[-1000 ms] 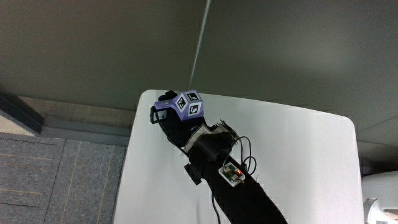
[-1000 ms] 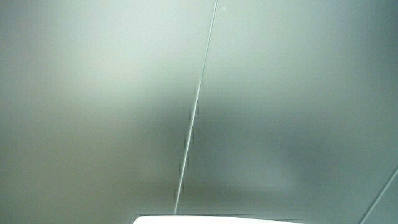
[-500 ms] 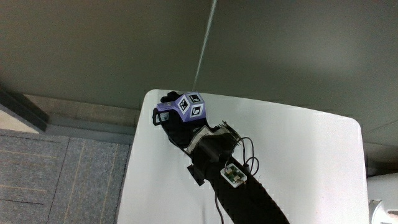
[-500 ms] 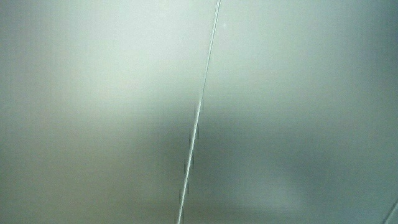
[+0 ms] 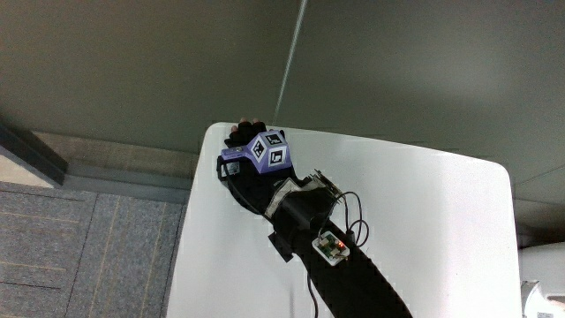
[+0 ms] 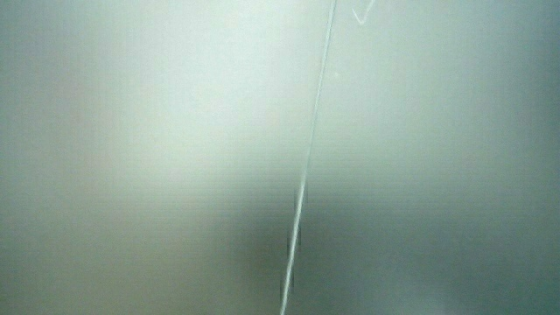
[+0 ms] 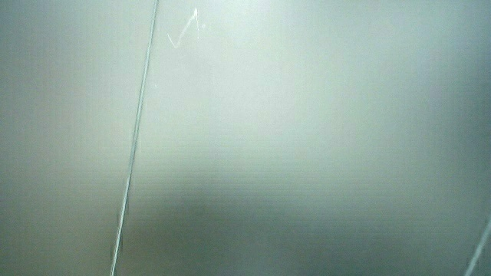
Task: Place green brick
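No green brick can be made out in any view. If you have it, it is hidden under the hand (image 5: 250,159), which rests at the corner of the worktop (image 5: 424,230) farthest from you, close to the worktop's edge. Both side views show only a pale wall with a thin seam, so everything here goes by the main view.

The hand lies palm down over that corner. The patterned cube (image 5: 267,149) on its back faces upward. A few bare fingertips (image 5: 243,129) show at the glove's end, right at the worktop's edge. Whether your grip is apart, together, or clamped on the brick cannot be told: the palm and the underside of the fingers are covered by the glove and the cube.

The forearm (image 5: 353,283) runs from the hand back toward you across the worktop. It carries a strap with a small circuit board (image 5: 331,246) and a loop of thin wire (image 5: 351,216) beside it.

Judgement on progress: the hand's position low over the corner suggests you are at the placing spot. Release of the brick is not confirmed, since no brick lies in sight on the bare surface. What is left, as far as can be judged, is to lift the hand clear so the brick shows on the worktop.
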Tool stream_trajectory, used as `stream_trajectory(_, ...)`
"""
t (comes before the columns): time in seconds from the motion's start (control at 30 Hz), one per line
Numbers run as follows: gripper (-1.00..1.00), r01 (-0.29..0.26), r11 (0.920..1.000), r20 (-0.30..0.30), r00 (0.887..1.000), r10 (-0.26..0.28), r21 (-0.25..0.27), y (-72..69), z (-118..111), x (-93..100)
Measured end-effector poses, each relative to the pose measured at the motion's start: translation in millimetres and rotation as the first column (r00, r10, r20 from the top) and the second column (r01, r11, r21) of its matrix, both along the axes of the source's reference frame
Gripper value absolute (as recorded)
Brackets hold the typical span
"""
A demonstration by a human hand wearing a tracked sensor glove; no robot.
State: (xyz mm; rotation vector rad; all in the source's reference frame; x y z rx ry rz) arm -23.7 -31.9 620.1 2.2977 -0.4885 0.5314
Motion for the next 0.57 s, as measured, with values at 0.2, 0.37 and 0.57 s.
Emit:
stream_trajectory(0.2, -1.00, 0.006, 0.9999, 0.019, 1.000, -0.006, -0.009, -3.0, 1, 3.2)
stream_trajectory(0.37, -1.00, 0.000, 0.9996, 0.030, 1.000, 0.000, 0.029, -0.1, 2, 8.1)
stream_trajectory(0.57, -1.00, 0.026, 0.9963, 0.106, 0.994, -0.034, 0.082, 7.6, -17, 14.8)
